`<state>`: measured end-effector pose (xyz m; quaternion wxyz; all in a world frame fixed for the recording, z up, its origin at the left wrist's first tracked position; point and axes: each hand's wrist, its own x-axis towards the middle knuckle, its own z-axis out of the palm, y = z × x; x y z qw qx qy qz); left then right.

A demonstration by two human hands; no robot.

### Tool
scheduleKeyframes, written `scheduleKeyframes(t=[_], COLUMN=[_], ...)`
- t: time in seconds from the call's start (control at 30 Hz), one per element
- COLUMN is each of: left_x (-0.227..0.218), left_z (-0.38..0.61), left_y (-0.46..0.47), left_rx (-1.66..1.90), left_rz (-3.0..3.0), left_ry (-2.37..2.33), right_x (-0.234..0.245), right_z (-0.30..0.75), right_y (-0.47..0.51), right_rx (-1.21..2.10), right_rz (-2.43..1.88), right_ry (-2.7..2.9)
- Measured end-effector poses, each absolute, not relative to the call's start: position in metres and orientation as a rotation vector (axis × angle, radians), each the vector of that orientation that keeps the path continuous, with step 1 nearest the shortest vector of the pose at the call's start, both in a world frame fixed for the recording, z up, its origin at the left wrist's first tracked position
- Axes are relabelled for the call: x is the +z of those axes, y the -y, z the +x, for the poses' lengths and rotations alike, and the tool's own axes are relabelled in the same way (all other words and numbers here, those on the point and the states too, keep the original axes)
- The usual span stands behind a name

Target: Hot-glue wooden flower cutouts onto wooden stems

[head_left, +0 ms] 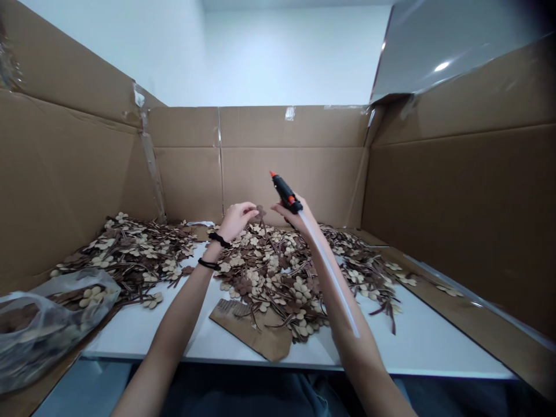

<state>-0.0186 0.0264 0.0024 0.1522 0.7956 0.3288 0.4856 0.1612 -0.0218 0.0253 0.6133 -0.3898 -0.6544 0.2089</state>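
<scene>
Pinched between the fingertips of my left hand (237, 220) is a brown flower piece (260, 213), with a strip hanging below it. My right hand (299, 213) is wrapped round a black glue gun (284, 190) with an orange tip that points up and to the left. From the back of the gun a long whitish glue stick (332, 272) runs down along my right forearm. Both hands are raised above a pile of flat brown and cream flower pieces (299, 286), many with brown strips. The hands are close together but apart.
A brown cardboard piece (264, 333) lies at the front of the white table (434, 347). More flower pieces (147, 249) are heaped at the left. A plastic bag (56, 324) with similar pieces sits at the left edge. Cardboard walls (295, 168) enclose the table on three sides.
</scene>
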Motion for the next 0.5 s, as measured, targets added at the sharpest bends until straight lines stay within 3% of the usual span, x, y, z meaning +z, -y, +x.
scheduleKeyframes(t=[0.13,0.33,0.43,0.5], left_x=[-0.004,-0.027,-0.036,-0.039], left_z=[-0.065,-0.151,-0.142,-0.111], left_y=[-0.050,-0.077,-0.086,-0.090], left_rx=[0.843,1.593,1.611,1.500], left_rz=[2.152,1.119,0.948,1.290], left_ry=[-1.129,-1.147,-1.206,-1.224], right_x=[0.022,0.026,0.028,0.029], right_z=[0.193,0.235,0.245,0.248], right_y=[0.016,0.020,0.021,0.022], right_rx=[0.452,0.522,0.545,0.529], right_rz=[-0.863,-0.760,-0.721,-0.710], right_ry=[1.444,1.235,1.157,1.145])
